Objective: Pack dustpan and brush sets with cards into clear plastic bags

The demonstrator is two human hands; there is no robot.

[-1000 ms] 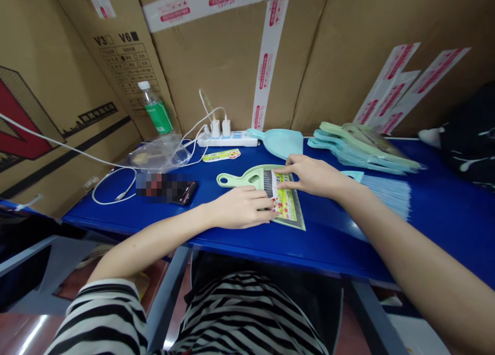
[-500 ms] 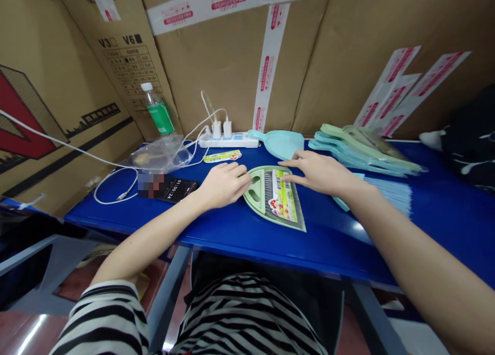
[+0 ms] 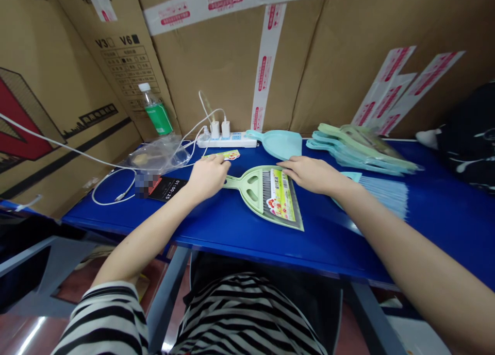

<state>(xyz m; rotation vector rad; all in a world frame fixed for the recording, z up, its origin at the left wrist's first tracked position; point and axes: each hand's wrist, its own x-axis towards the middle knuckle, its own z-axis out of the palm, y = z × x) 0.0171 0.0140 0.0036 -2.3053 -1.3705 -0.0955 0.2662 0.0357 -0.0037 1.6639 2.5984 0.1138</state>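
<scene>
A light green dustpan [image 3: 253,209] lies on the blue table in front of me, its handle pointing left. Nested in it is a matching hand brush [image 3: 253,189] with grey bristles, and a yellow-green label card [image 3: 281,195] covers part of these. My left hand [image 3: 209,175] is closed around the handle end, hiding it. At the pan's far right corner, my right hand [image 3: 311,173] pinches the rim, thumb close to the card. Behind the pan lies a light blue dustpan [image 3: 284,144]. A light blue brush [image 3: 382,192] rests beyond my right wrist, partly covered by it.
Several bagged dustpans [image 3: 359,149] are piled at the back right. A power strip [image 3: 232,140] with chargers, another label card [image 3: 232,155], a clear plastic bag [image 3: 158,156], a bottle [image 3: 158,118] and a phone [image 3: 166,189] occupy the back left. Cardboard walls [image 3: 220,66] enclose the table.
My left hand has slid left from the pan's body onto the handle, baring the brush's grip. My right thumb and fingers have come closer together at the far rim.
</scene>
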